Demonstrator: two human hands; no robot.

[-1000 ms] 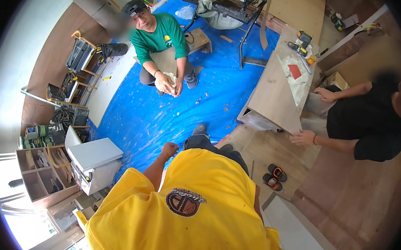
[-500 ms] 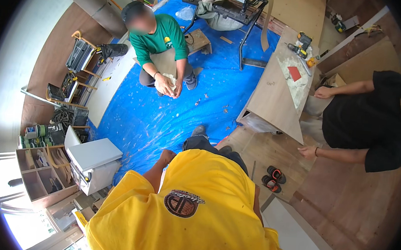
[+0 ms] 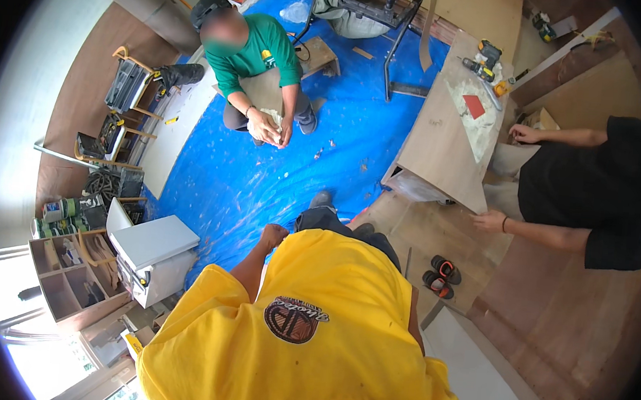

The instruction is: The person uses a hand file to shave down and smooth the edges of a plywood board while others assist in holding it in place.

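My left hand (image 3: 274, 235) is at the left edge of my yellow shirt (image 3: 325, 349), above a blue sheet (image 3: 323, 163) that covers the floor. Its outline is small and rounded, and its fingers are too hidden to read. Nothing can be seen in it. Of my right arm only a strip shows beside the shirt, and that hand is out of sight. Ahead of me, a person in a green top (image 3: 252, 58) sits low on the sheet, both hands around a pale, crumpled thing (image 3: 272, 120).
On the right, a person in black (image 3: 571, 180) stands by a wooden panel (image 3: 443, 142) bearing drills (image 3: 486, 59) and a red piece (image 3: 473, 107). Sandals (image 3: 441, 275) lie on the floor. White boxes (image 3: 155, 240) and a compartmented shelf (image 3: 70, 275) stand left. A metal-legged stand (image 3: 389, 64) is ahead.
The view has shifted slightly. The person in black has lowered one hand to the panel's near corner. My left hand sits a little higher in the picture. The person in green still holds the pale thing.
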